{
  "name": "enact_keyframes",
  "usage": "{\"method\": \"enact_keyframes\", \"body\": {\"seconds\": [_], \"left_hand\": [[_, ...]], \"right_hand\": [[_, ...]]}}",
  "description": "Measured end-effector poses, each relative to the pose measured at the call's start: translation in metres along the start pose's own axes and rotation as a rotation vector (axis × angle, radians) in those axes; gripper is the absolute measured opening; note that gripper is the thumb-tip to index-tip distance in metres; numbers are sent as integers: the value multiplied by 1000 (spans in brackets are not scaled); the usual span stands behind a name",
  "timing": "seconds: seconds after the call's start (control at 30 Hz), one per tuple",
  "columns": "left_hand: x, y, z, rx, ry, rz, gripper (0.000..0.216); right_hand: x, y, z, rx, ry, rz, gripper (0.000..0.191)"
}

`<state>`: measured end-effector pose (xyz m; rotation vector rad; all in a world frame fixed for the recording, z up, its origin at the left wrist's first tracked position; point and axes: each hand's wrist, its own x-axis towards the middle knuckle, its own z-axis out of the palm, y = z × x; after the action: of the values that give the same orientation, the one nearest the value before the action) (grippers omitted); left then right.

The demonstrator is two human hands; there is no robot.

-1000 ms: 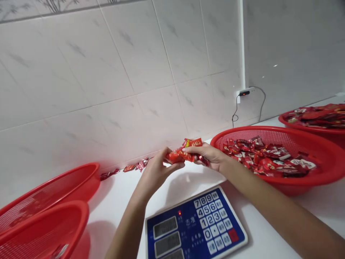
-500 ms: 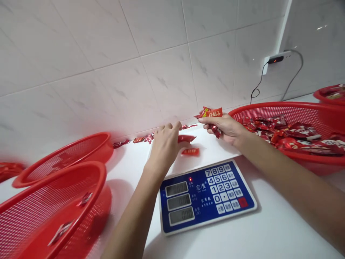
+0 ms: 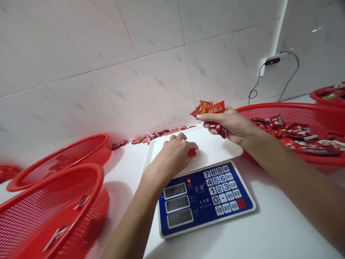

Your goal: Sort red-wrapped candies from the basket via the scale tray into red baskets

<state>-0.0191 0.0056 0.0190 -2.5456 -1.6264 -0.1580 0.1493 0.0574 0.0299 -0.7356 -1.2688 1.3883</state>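
Observation:
A digital scale (image 3: 205, 196) with a blue keypad panel and a white weighing pan (image 3: 215, 145) stands on the white counter. My left hand (image 3: 172, 156) rests on the pan with its fingers curled over a red candy packet (image 3: 192, 152). My right hand (image 3: 229, 122) hovers above the pan's far right corner, closed on a small bunch of red candy packets (image 3: 212, 108). A big red mesh basket (image 3: 296, 111) full of red packets sits just to the right of that hand.
Two stacked red mesh baskets (image 3: 54, 201) and another (image 3: 61, 158) stand at the left. Loose red packets (image 3: 151, 136) line the tiled wall. A second filled basket (image 3: 329, 95) sits far right. A plugged-in charger (image 3: 272, 60) with a cable hangs on the wall.
My left hand dropped from the bunch in my right hand onto the scale pan and now covers a packet there. My right hand rose slightly with its bunch. The scale's top display changed.

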Motion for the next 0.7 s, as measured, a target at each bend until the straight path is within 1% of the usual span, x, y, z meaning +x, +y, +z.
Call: {"method": "enact_keyframes", "body": {"seconds": [0.13,0.3,0.47,0.57,0.63,0.7], "left_hand": [[5,-3,4,-55,-22,14,29],[7,-7,6,-35,-46,30,30],[5,-11,9,-46,-75,-40,32],[3,-13,8,-73,-39,-43,39],[4,-13,8,-64,-17,-20,34],[4,-11,8,-46,-29,-2,26]], "right_hand": [[1,3,-2,-11,-66,-64,20],[1,4,-2,-42,-73,-47,21],[0,6,-1,-85,-78,-50,20],[1,7,-2,-95,-95,-49,19],[1,7,-2,-112,-108,-58,19],[0,7,-2,-145,-110,-54,18]]}}
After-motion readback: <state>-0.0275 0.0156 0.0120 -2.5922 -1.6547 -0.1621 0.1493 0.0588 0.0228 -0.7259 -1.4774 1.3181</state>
